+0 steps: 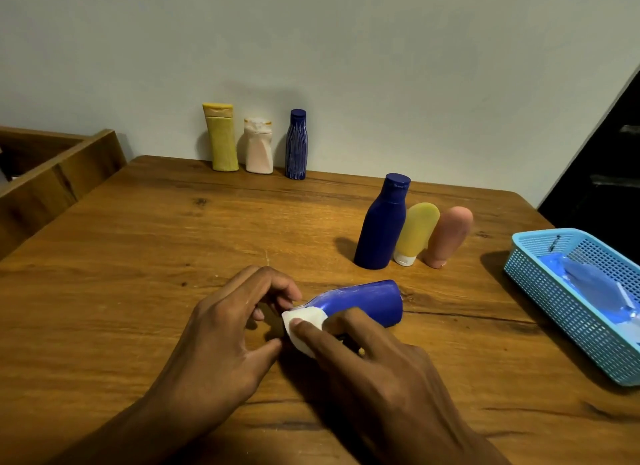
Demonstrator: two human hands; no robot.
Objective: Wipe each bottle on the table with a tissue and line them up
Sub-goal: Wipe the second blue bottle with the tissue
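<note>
Lying on its side near the middle of the wooden bench [173, 242]: a blue bottle [363, 303], base toward the right, neck end toward the left and covered by fingers and tissue. Left hand [221, 329] curled at the neck end, fingertips pinching there beside the white tissue [304, 320]. Right hand [367, 357] laid over the lower side of the same bottle, fingers bent and gripping the folded tissue, pressing it against the neck area.

Standing beyond, right of centre, three in a close row: a dark blue bottle [382, 222] upright with cap on top, just beside it a yellow tube [415, 234] resting on its white cap, then a peach tube [448, 236] likewise cap down, both tubes leaning slightly right.

Against the wall at the far edge, another row of three, upright and near one another: a yellow bottle [221, 137], a pale pink bottle [258, 145], a dark blue streaked bottle [296, 144].

At the right edge, a light blue mesh basket [554, 298] holding blue plastic wrapping. At far left, a wooden frame [59, 173] beside the bench.
</note>
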